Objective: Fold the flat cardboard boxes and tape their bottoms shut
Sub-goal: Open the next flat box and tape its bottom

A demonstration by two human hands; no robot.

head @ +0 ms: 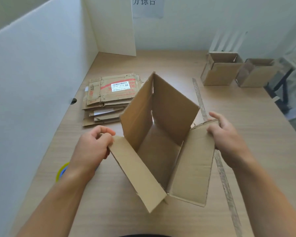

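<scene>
The cardboard box (161,147) stands upright between the fingers, mouth upward. The left hand (92,144) pinches one flap (137,170); the right hand (226,134) grips the opposite one.

Centre frame, an opened cardboard box (161,134): the left grip (92,146) pinches its left flap, the right grip (225,134) holds its right flap. The flat boxes (109,94) lie stacked on the tabletop (255,142), left of centre.

The left hand (94,144), left of the open cardboard box (161,151), and the right hand (224,134), right of it, are bare, as are both forearms (58,194), and a thin dark strip of clothing (143,235) shows below the box.
</scene>
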